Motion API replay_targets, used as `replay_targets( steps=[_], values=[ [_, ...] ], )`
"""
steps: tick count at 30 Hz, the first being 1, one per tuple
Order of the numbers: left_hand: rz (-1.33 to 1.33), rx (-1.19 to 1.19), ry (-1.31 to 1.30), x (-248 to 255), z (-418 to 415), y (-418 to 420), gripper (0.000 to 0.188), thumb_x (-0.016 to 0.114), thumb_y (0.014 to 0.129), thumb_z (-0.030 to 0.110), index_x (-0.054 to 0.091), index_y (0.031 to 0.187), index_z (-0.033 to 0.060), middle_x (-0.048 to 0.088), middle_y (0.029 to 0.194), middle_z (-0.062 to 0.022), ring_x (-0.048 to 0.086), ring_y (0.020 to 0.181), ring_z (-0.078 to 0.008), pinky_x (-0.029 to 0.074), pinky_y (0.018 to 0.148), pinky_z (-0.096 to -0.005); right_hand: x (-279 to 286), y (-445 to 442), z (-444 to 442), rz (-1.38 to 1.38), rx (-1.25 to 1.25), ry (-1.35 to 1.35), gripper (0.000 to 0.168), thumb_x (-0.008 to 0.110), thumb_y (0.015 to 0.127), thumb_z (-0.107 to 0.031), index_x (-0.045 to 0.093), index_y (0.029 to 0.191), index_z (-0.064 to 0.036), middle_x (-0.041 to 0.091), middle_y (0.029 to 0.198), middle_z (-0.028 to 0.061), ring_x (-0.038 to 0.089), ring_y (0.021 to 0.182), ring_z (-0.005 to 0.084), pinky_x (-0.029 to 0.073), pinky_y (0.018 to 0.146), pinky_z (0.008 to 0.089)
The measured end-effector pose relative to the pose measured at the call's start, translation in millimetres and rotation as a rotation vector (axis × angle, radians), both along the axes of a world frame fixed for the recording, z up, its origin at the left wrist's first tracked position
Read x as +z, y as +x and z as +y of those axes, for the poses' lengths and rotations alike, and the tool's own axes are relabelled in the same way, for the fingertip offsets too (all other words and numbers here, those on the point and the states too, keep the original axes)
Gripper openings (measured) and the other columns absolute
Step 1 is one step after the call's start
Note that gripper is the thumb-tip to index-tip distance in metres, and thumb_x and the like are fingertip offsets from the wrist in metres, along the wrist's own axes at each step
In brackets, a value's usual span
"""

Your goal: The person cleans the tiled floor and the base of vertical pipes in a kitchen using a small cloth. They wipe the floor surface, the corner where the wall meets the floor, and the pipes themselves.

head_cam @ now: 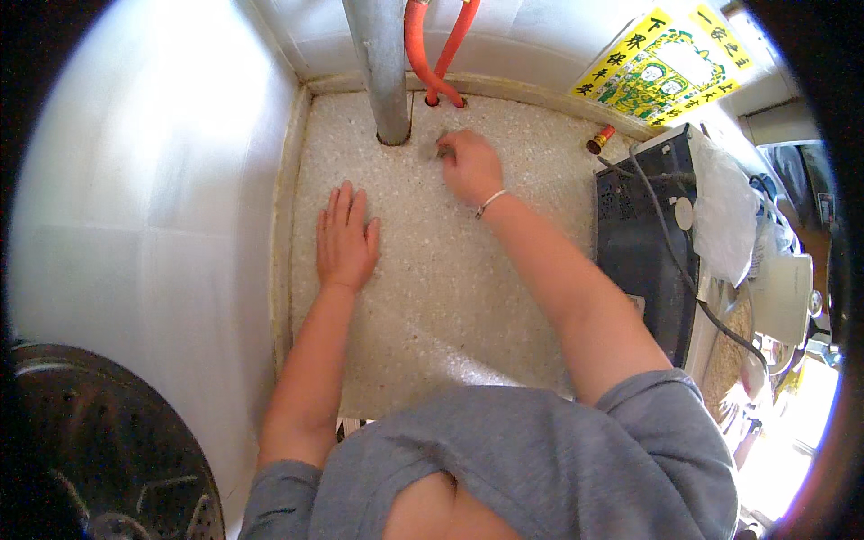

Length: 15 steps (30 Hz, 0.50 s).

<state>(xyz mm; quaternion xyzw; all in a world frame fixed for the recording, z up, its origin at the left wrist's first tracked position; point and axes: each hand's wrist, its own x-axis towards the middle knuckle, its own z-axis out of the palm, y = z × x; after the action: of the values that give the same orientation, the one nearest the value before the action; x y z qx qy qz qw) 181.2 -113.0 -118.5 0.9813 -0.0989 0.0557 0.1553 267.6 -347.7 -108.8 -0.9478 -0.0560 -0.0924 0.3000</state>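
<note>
A speckled stone countertop (432, 283) fills the middle of the head view. My left hand (347, 236) lies flat on its left part, palm down, fingers stretched. At the upper middle, my right hand (470, 165) has its fingers curled around a small dark, blurred item (443, 150), perhaps a scrubbing pad; its kind is not clear. That hand is on or just above the stone, right of a grey pipe (388, 74) that passes through a round hole. Two orange hoses (432, 64) enter holes just behind it. A thin bracelet circles my right wrist.
A black appliance (641, 250) with a grey cable (665, 236) and a plastic bag (725, 209) stands at the right. Near its back corner lies a small red-and-gold cylinder (601, 139). Tiled walls (196, 202) border the counter. A round dark perforated object (115, 439) is at lower left.
</note>
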Motion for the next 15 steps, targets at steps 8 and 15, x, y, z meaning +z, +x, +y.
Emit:
replay_targets(
  steps=[8, 15],
  values=[
    [0.001, -0.015, -0.03, -0.9, -3.1, 5.5, 0.049, 0.054, 0.094, 0.029, 0.048, 0.137, 0.0083, 0.034, 0.153, -0.0102, 0.029, 0.142, -0.0284, 0.024, 0.116, -0.0455, 2.9, 4.6, -34.0, 0.125, -0.147, 0.074, 0.021, 0.058, 0.079, -0.016, 0.069, 0.095, -0.008, 0.066, 0.1, 0.0163, 0.062, 0.097, 0.0364, 0.05, 0.084, 0.0454],
    [0.038, 0.004, -0.024, 0.7, -5.9, 2.8, 0.049, 0.055, 0.093, 0.028, 0.049, 0.137, 0.0083, 0.032, 0.154, -0.0095, 0.028, 0.143, -0.0281, 0.023, 0.116, -0.0449, -11.0, 71.7, -89.3, -0.061, -0.188, -0.135, 0.028, 0.059, 0.081, -0.017, 0.067, 0.107, -0.011, 0.064, 0.104, 0.019, 0.062, 0.099, 0.0383, 0.05, 0.086, 0.0484]
  ],
)
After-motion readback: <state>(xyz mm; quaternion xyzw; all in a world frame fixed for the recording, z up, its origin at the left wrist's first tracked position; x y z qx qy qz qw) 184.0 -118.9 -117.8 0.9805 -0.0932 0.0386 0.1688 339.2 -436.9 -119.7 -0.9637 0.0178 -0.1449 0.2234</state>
